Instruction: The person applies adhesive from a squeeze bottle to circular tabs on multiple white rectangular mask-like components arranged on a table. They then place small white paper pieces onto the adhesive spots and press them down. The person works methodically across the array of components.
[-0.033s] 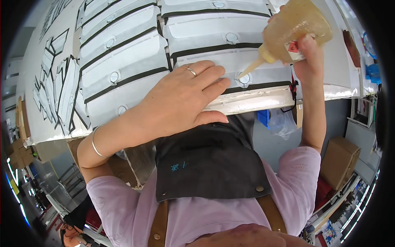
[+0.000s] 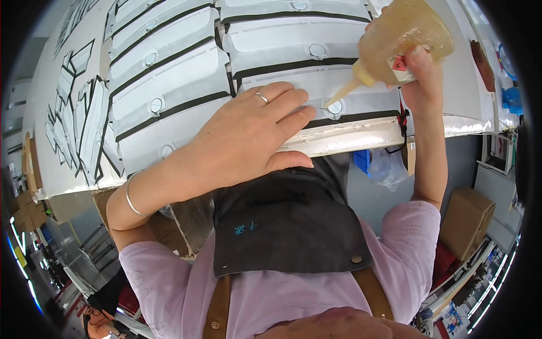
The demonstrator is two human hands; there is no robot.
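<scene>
At the desk's near edge, a soft squeeze glue bottle (image 2: pixel 402 40) is gripped around its belly by the right hand (image 2: pixel 422 76), while the light, floppy white panel (image 2: pixel 361 107) is pinned flat under the splayed left hand (image 2: pixel 248 138).

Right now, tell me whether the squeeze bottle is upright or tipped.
Tipped. The right hand holds the amber squeeze bottle slanted, its nozzle pointing down-left at a round fitting on the white panel.
</scene>
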